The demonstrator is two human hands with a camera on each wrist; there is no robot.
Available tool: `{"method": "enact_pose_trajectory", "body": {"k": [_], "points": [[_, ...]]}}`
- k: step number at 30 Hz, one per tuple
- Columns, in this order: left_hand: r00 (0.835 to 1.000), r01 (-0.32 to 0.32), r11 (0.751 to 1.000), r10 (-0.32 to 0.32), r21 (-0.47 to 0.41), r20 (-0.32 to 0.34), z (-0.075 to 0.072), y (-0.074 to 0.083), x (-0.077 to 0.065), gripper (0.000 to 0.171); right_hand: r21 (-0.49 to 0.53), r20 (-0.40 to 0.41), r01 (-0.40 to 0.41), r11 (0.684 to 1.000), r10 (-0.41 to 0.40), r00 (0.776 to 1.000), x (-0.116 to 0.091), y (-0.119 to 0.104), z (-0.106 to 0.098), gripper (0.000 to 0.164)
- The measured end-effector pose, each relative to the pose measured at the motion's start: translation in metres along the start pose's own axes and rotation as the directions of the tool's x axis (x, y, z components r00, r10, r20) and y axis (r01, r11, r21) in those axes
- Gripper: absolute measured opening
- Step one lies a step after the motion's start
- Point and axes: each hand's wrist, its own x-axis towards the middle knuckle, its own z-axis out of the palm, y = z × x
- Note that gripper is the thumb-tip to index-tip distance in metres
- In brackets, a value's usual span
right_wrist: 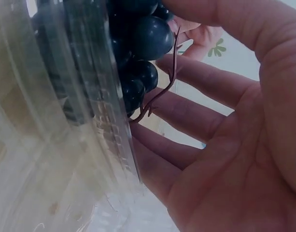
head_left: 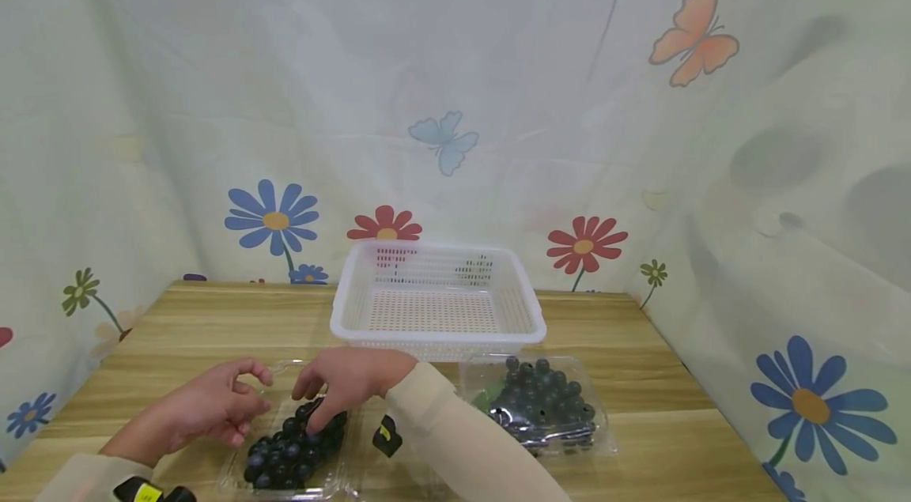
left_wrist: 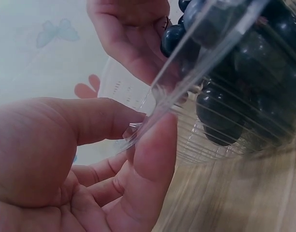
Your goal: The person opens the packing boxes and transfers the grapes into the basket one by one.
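Observation:
A bunch of dark grapes lies in a clear plastic box at the front left of the table. My left hand is at the box's left side, thumb and index finger pinching its rim in the left wrist view. From the right, my right hand reaches over the far end of the bunch. Its thumb lies on top of the grapes and its fingers curve round behind them. A bare reddish stem sticks out beside those fingers in the right wrist view.
Behind the hands stands a white plastic basket with a perforated bottom. To the right, near my right sleeve, a second clear box holds more dark grapes. A flower-printed curtain borders the wooden table.

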Motion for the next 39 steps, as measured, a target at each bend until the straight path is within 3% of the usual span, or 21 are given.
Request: {"method": "enact_pose_trajectory", "body": {"k": [16,23,28,39], "points": [[1.000,0.014,1.000,-0.014,0.022,-0.005,0.001,0.001,0.001,0.044,0.023,0.090,-0.068,0.997,0.066,0.994,0.018,-0.004,0.003,0.047],[1.000,0.021,0.999,-0.021,0.027,-0.014,-0.001,0.000,0.001,0.042,0.100,0.139,-0.114,0.988,0.100,0.985,0.021,-0.002,0.001,0.047],[1.000,0.019,0.999,-0.019,0.025,-0.014,-0.001,-0.001,0.002,0.042,0.069,0.160,-0.109,0.992,0.097,0.982,0.024,-0.003,-0.001,0.048],[0.999,0.026,0.999,-0.026,0.022,-0.019,0.000,0.000,0.002,0.042,0.099,0.251,-0.159,0.982,0.130,0.959,0.029,-0.002,-0.004,0.056]]}}
